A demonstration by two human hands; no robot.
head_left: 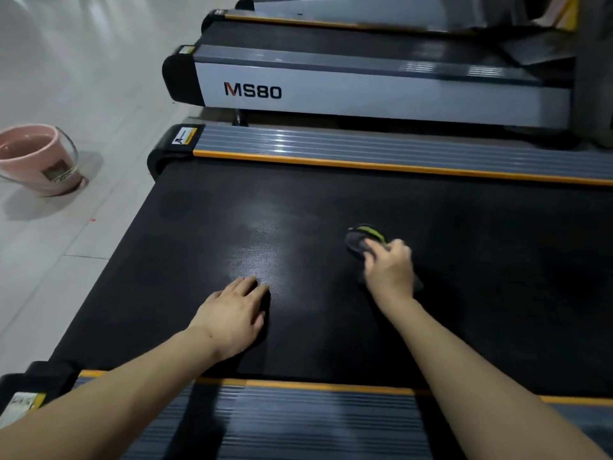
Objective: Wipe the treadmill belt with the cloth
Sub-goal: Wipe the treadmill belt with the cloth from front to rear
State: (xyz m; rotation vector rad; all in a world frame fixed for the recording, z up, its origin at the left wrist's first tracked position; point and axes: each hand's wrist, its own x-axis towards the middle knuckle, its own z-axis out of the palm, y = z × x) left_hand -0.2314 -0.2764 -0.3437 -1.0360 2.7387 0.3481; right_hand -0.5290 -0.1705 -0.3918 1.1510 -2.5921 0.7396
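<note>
The black treadmill belt (pixel 464 254) fills the middle of the head view, with a pale sheen near its centre. My right hand (pixel 389 270) grips a dark cloth with a yellow-green edge (pixel 360 240) and holds it down on the belt; part of the cloth is hidden under the fingers. My left hand (pixel 234 315) rests flat on the belt, fingers straight, to the left of the cloth and nearer to me.
Grey ribbed side rails with orange trim run along the far edge (pixel 365 149) and the near edge (pixel 298 416) of the belt. A second treadmill marked MS80 (pixel 331 91) stands behind. A pink bucket (pixel 36 157) sits on the tiled floor at left.
</note>
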